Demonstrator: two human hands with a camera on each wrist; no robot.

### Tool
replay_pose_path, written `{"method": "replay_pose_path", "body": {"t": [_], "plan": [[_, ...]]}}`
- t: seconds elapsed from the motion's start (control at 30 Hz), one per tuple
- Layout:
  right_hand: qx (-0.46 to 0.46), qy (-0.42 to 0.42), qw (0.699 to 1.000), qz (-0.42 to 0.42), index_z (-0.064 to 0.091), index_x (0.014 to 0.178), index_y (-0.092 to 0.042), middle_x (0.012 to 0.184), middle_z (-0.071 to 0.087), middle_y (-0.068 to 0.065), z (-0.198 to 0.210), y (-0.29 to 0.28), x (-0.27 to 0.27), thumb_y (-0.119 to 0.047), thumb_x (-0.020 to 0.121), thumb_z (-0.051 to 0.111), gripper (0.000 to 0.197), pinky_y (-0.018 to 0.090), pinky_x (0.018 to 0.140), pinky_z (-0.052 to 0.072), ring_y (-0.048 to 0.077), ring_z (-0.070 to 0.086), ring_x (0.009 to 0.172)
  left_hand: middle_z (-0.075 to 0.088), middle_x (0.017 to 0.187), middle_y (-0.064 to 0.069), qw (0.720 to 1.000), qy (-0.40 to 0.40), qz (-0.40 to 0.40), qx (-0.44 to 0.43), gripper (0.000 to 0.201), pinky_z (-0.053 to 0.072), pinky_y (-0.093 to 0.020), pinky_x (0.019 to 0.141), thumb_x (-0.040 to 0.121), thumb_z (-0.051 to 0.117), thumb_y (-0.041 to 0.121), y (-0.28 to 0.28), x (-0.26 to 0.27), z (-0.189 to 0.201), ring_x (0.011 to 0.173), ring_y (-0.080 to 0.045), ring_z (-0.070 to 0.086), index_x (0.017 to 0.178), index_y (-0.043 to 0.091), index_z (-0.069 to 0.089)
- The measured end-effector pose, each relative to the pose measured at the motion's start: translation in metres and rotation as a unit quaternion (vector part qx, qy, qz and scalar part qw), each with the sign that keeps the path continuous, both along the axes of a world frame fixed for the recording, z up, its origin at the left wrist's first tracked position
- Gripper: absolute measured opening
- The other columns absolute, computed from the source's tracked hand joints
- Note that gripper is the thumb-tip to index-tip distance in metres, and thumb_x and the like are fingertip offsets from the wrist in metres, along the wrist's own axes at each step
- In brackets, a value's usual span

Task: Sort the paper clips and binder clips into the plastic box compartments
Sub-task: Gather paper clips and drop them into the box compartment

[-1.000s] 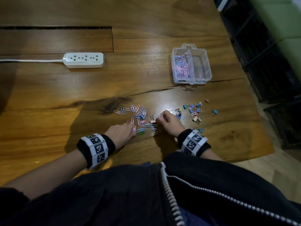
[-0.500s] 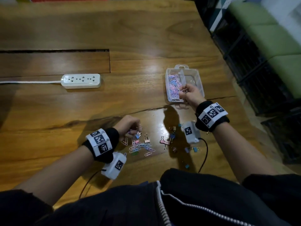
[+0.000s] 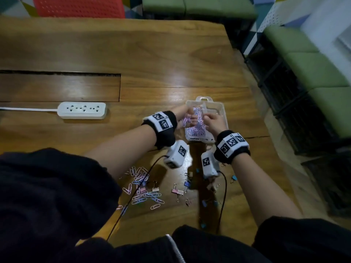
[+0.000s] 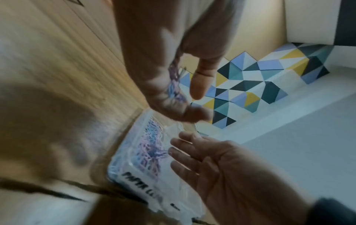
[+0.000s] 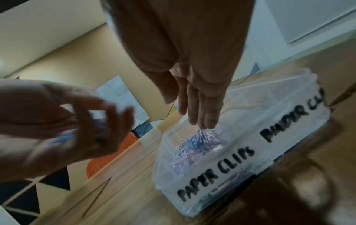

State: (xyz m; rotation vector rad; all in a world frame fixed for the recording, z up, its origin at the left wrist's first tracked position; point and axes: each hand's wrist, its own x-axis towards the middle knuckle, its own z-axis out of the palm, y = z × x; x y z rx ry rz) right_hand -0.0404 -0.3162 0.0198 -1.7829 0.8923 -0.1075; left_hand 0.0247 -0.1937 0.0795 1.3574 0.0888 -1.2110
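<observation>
Clear plastic box with two compartments sits on the glossy brown wooden tabletop, at about 1 o'clock from the person. Hand-lettered labels on its near wall read "PAPER CLIPS" on the left compartment and "BINDER CL…" on the right; the rest of that word runs out of the right wrist view. The left compartment holds a heap of pink, lilac and blue wire paper clips. What the right compartment holds cannot be told.

Both hands meet over the left compartment. The left hand is cupped palm-up, fingers loosely curled around a small bunch of lilac and blue paper clips lying in the palm, as the left wrist view shows, though blurred. The right hand has its fingers straight and pointing down, their tips just above the heap; a dark blue clip hangs right at the fingertips, and motion blur keeps me from telling whether it is pinched or loose.

Toward 6 o'clock from the box, a loose scatter of pastel paper clips lies on the tabletop, and at 3 o'clock from that scatter lie small pink and blue binder clips, well apart from the box.

At 9 o'clock from the box a white power strip lies flat, its cable running off to the left.
</observation>
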Motion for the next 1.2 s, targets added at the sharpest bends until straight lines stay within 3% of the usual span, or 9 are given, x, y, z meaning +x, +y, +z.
{"method": "replay_pose_path", "body": {"t": [0.1,0.17,0.23,0.3,0.37,0.47,0.67,1.0,1.2], "plan": [[0.042,-0.062,0.997,-0.033,0.055,0.101,-0.004,0.078,0.053,-0.004,0.007,0.005,-0.016,0.001,0.089,0.046,0.016,0.014,0.065,0.047,0.007,0.051,0.074,0.048,0.089,-0.009,0.999,0.031,-0.007,-0.012,0.026,0.052,-0.028,0.073,0.091,0.047,0.029,-0.019,0.000,-0.005,0.080,-0.018,0.053,0.101,0.005,0.049],[0.025,-0.078,0.995,-0.060,0.055,0.099,-0.004,0.078,0.053,-0.004,0.014,0.012,-0.028,-0.002,0.087,0.053,0.012,0.010,0.054,0.048,0.010,0.053,0.073,0.041,0.121,-0.012,1.000,0.010,-0.020,-0.012,0.053,0.033,-0.042,0.107,0.090,0.044,0.042,-0.027,-0.001,-0.009,0.122,-0.025,0.042,0.131,0.008,0.038],[-0.018,-0.066,0.995,-0.077,0.057,0.092,-0.005,0.076,0.053,-0.003,0.019,0.020,-0.041,-0.005,0.085,0.058,0.007,0.015,0.056,0.048,0.010,0.053,0.070,0.024,0.148,-0.012,0.999,-0.015,-0.039,-0.013,0.063,0.017,-0.048,0.115,0.091,0.040,0.047,-0.026,-0.005,-0.006,0.141,-0.032,0.018,0.141,0.011,0.027],[-0.013,-0.061,0.996,-0.067,0.056,0.077,-0.013,0.074,0.055,-0.003,0.022,0.034,-0.054,-0.005,0.083,0.060,0.011,0.021,0.063,0.049,0.012,0.054,0.070,0.021,0.152,-0.011,0.997,-0.038,-0.069,-0.017,0.059,0.020,-0.044,0.114,0.092,0.038,0.046,-0.018,-0.008,0.000,0.141,-0.031,0.021,0.140,0.011,0.032],[0.015,-0.061,0.998,-0.024,0.053,0.069,-0.018,0.072,0.056,-0.002,0.020,0.057,-0.066,-0.001,0.082,0.060,0.022,0.018,0.060,0.047,0.011,0.052,0.066,0.043,0.130,-0.011,0.993,-0.088,-0.082,-0.006,0.040,0.044,-0.030,0.089,0.092,0.044,0.038,-0.001,-0.007,0.005,0.106,-0.021,0.051,0.121,0.011,0.049],[0.016,-0.019,0.995,0.099,0.057,0.074,-0.016,0.074,0.057,-0.002,0.011,0.102,-0.085,-0.004,0.082,0.061,0.015,0.018,0.060,0.042,0.009,0.052,0.066,0.055,0.095,-0.006,0.957,-0.246,-0.138,0.068,0.015,0.041,-0.022,0.062,0.092,0.046,0.010,0.043,-0.005,-0.002,0.071,-0.011,0.047,0.104,0.010,0.054],[-0.165,0.130,0.924,0.320,0.056,0.110,-0.012,0.113,0.049,0.009,-0.016,0.175,-0.094,-0.017,0.081,0.063,0.031,0.033,0.095,0.041,0.023,0.046,0.107,0.049,0.124,-0.009,0.747,-0.452,-0.408,0.268,0.041,0.041,-0.023,0.088,0.087,0.055,0.005,0.163,-0.027,-0.045,0.102,-0.016,0.048,0.127,0.014,0.050],[-0.158,0.144,0.946,0.244,0.057,0.100,-0.007,0.101,0.052,0.008,-0.019,0.165,-0.096,-0.006,0.077,0.065,0.025,0.022,0.076,0.036,0.014,0.043,0.087,0.056,0.111,-0.003,0.583,-0.593,-0.460,0.311,0.045,0.039,-0.033,0.088,0.083,0.051,0.055,0.175,-0.067,-0.068,0.107,-0.021,0.048,0.108,0.019,0.058],[-0.212,0.114,0.950,0.196,0.056,0.099,-0.006,0.107,0.052,0.011,-0.019,0.150,-0.111,-0.003,0.081,0.055,0.019,0.017,0.077,0.029,0.019,0.045,0.097,0.064,0.098,-0.002,0.584,-0.580,-0.475,0.312,0.026,0.042,-0.031,0.080,0.086,0.054,0.041,0.166,-0.067,-0.068,0.096,-0.021,0.056,0.095,0.017,0.061]]}}
